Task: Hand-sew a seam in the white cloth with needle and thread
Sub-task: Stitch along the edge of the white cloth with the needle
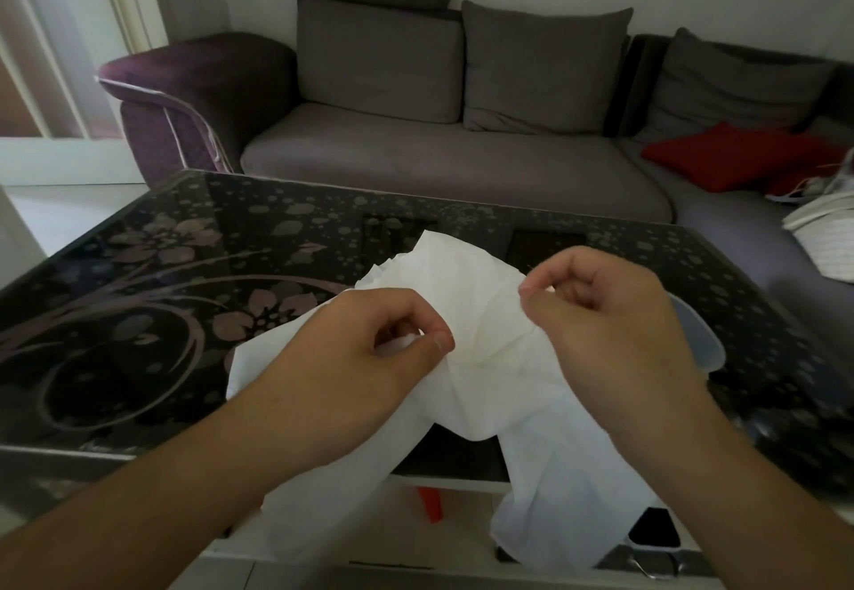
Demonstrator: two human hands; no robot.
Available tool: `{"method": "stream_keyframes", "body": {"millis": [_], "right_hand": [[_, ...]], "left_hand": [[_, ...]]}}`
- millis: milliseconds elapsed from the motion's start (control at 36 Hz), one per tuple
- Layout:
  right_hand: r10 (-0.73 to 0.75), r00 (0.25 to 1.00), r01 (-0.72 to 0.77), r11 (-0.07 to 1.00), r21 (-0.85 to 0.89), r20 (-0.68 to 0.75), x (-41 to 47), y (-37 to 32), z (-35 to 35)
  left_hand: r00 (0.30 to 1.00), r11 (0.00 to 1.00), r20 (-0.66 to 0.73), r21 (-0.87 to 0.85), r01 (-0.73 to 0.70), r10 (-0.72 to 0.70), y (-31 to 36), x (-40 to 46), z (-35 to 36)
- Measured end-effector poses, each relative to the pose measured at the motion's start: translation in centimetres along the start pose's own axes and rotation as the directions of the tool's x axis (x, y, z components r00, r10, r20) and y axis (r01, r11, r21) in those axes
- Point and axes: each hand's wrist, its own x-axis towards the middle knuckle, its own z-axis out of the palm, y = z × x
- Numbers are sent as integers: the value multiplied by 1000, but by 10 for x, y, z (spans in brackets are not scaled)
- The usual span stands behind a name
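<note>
Two hands, left hand [369, 349] and right hand [600, 307], on one white cloth [480, 312]

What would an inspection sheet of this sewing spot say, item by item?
Surface: dark glass table with a flower pattern.
Job's things: white cloth bunched over the table's near edge; needle and thread too small to tell.
Clutter: clear plastic piece behind the right hand; orange scrap below the table.
Hands: left hand pinches a fold of the cloth; right hand has thumb and forefinger pinched, contents not visible.
Cables: nothing seen.
Surroundings: grey sofa with a red cushion and pale folded fabric.
</note>
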Motion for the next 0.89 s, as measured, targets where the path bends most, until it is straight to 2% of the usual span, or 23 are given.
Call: {"method": "stream_keyframes", "body": {"millis": [56, 139, 194, 472, 611, 750, 806, 889], "right_hand": [[-56, 993, 57, 998, -11, 100, -3, -2, 1], [-148, 942, 159, 987, -13, 300, -8, -3, 3], [-179, 917, 200, 980, -24, 356, -9, -2, 6], [-134, 951, 177, 975, -134, 280, -9, 3, 3], [-163, 980, 174, 981, -91, 119, -4, 1, -2], [-89, 995, 88, 995, -51, -34, 0, 3, -3], [-106, 994, 106, 993, -44, -4, -2, 2, -3], [-138, 967, 146, 989, -21, 213, -9, -4, 0]], "left_hand": [[1000, 1000, 2, 7, -4, 4, 0, -1, 0], [1000, 1000, 11, 28, -9, 9, 1, -1, 1], [1000, 999, 15, 42, -19, 18, 1, 0, 2], [1000, 999, 21, 41, 3, -4, 5, 2, 5], [1000, 1000, -2, 27, 0, 0, 4, 1, 1], [1000, 1000, -8, 20, -6, 6, 3, -2, 0], [1000, 1000, -10, 20, -5, 6, 3, -2, 0], [1000, 1000, -8, 26, -3, 4, 3, -2, 0]]}}
